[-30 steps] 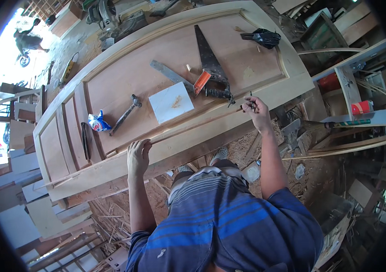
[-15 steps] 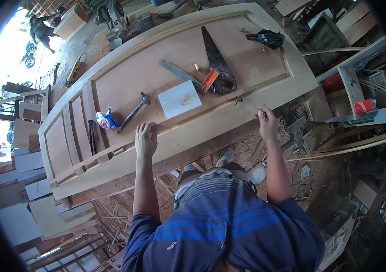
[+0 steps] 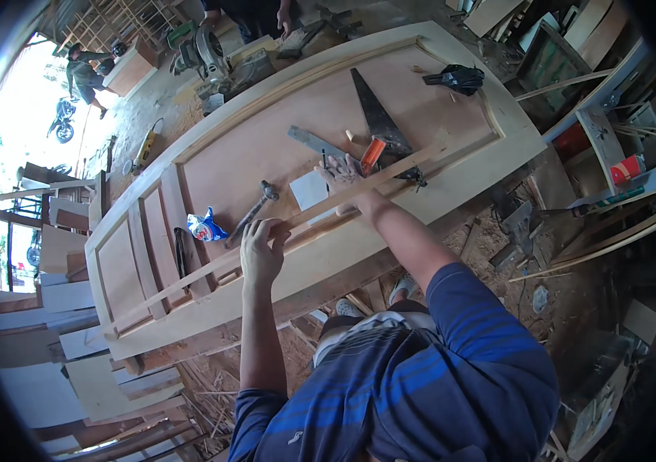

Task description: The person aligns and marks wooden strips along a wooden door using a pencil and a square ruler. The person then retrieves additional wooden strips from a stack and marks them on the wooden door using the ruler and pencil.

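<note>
A long thin wooden strip [image 3: 408, 163] runs diagonally above the near rail of a large wooden door panel [image 3: 459, 169]. My left hand [image 3: 263, 250] pinches the strip near its middle. Farther right, my right hand [image 3: 345, 181] has the strip across it, fingers spread on the far side and thumb on the near side. A thin dark stick stands by those fingers; its kind is unclear. Beneath this hand a white sheet [image 3: 307, 190] is partly covered. Close by lie a hammer [image 3: 255, 212], a metal blade-like strip [image 3: 311, 141], an orange piece [image 3: 372, 155] and a handsaw [image 3: 380, 115].
A blue-and-white packet [image 3: 206, 225] and a black bag [image 3: 459, 78] lie on the panel. Beyond it are a power saw [image 3: 208, 58] and a person standing [image 3: 255, 17]. Shelving [image 3: 601, 146] is at right, stacked boards [image 3: 74, 316] at left, and wood scraps litter the floor.
My right hand has come left from the panel's near edge to the strip and sheet. The strip's right part now stands out above the saw handle. A person has come into view beyond the panel.
</note>
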`<state>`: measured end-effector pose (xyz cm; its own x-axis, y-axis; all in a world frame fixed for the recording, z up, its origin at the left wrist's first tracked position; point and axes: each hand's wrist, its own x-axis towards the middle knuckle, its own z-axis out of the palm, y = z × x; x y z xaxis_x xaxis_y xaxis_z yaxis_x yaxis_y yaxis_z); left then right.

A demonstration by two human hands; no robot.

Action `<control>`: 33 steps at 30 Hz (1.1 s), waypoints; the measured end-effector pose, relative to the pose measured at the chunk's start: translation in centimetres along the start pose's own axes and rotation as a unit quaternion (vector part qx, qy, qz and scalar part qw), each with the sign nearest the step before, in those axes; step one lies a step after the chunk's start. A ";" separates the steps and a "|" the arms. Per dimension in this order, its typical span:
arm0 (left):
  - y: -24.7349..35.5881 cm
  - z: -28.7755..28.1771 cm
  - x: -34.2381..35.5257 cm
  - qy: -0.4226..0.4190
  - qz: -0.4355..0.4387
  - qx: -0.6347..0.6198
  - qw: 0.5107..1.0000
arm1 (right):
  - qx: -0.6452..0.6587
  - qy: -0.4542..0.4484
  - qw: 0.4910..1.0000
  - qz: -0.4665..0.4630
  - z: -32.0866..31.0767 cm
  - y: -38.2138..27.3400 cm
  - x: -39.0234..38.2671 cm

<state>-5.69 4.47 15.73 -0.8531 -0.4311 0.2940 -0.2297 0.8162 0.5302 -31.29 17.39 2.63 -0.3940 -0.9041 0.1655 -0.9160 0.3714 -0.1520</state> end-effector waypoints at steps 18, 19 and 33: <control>-4.0 6.5 -6.6 -0.106 0.011 0.007 0.994 | 0.160 0.186 0.883 0.401 -4.7 -0.7 -26.2; -4.5 7.0 -7.2 -0.117 0.022 0.010 0.993 | 0.156 0.180 0.866 0.439 -5.4 -1.0 -27.8; 4.8 16.7 -5.2 -0.093 0.154 -0.025 0.983 | 0.176 0.387 0.628 0.652 -11.5 -2.9 -55.1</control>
<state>-10.16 17.05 3.47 -0.9503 -0.0850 0.2995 0.0727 0.8748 0.4791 -7.83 68.52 5.18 -0.8357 0.5432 0.0811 0.2425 0.4974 -0.8329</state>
